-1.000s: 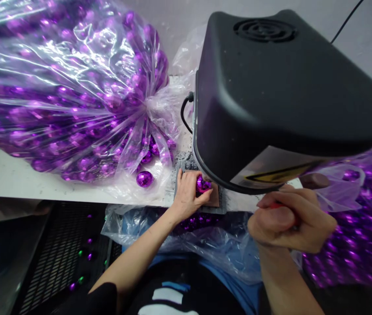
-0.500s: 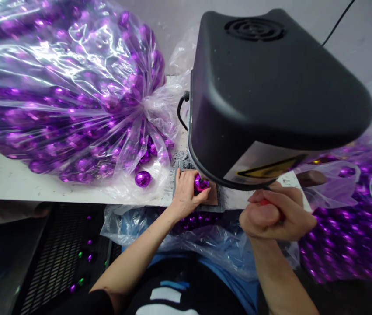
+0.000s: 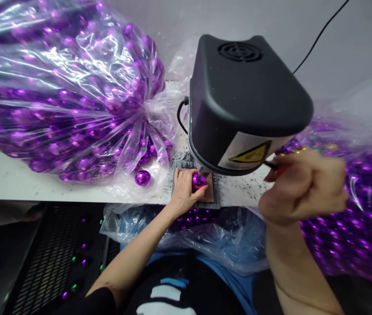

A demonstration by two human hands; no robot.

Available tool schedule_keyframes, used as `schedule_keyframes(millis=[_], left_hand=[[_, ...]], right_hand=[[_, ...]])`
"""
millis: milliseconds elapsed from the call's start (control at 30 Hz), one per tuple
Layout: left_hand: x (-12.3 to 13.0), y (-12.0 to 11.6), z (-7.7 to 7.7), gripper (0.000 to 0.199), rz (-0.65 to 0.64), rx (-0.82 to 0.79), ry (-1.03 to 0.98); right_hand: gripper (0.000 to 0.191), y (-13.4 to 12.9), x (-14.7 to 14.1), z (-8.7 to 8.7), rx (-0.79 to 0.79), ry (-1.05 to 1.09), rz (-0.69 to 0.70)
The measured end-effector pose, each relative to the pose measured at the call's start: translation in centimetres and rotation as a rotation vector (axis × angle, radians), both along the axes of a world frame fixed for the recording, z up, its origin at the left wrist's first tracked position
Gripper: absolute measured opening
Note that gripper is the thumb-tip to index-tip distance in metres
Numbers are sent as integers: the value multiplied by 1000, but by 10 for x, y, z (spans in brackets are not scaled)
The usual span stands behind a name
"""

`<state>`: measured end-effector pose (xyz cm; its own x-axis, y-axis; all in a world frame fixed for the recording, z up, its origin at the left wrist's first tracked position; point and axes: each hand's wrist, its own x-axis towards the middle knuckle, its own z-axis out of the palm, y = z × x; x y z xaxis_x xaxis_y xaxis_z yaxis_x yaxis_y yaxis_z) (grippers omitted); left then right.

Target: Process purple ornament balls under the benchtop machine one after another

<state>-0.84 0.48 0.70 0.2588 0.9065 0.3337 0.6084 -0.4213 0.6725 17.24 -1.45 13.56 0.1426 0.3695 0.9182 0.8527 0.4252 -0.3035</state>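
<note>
My left hand [image 3: 183,191] is closed around a shiny purple mirror-faceted ball [image 3: 198,180]. It steadies this ball on a small plate [image 3: 209,192], right under the black press head [image 3: 248,92]. A thin tip from the press reaches the top of the ball; whether it touches, I cannot tell. Off to the right, my right hand [image 3: 304,188], blurred by motion, is wrapped round a red lever handle [image 3: 280,171] whose dark rod runs to the press. Another purple ball [image 3: 143,178] lies loose left of my left hand.
A large clear bag [image 3: 74,100] of purple balls fills the left of the white table [image 3: 41,179]. More bagged purple balls [image 3: 363,218] stand at the right. An open plastic bag [image 3: 231,240] with balls hangs below the table edge. A black mesh crate [image 3: 51,253] sits lower left.
The black press head has dropped lower, away from my eyes. My right hand has swung to the right with the lever handle. My left hand stays on the ball.
</note>
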Motion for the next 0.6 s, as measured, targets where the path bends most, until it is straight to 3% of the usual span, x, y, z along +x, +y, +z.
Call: schedule_keyframes(millis=[33,100,200,333,467,533,600], left_hand=[[-1,-2,2,35,0,7,3],[-6,-11,5,33,1,29,-3],[-21,-42,6,38,-44,50,-16],[-42,-87,-17,49,-198,138,106],[-49,-106,-42,50,-226,262,269],[-50,-106,-40,54,-259,250,277],[-55,-100,-26,59,-276,221,221]], right_hand=[[23,8,-1,15,50,-8,-28],[34,25,-5,40,-22,27,-31],[51,45,-8,57,-134,92,-2],[56,54,-9,57,-141,157,40],[52,54,-10,57,-143,182,25],[49,54,-9,59,-182,183,13],[47,53,-7,60,-214,178,-9]])
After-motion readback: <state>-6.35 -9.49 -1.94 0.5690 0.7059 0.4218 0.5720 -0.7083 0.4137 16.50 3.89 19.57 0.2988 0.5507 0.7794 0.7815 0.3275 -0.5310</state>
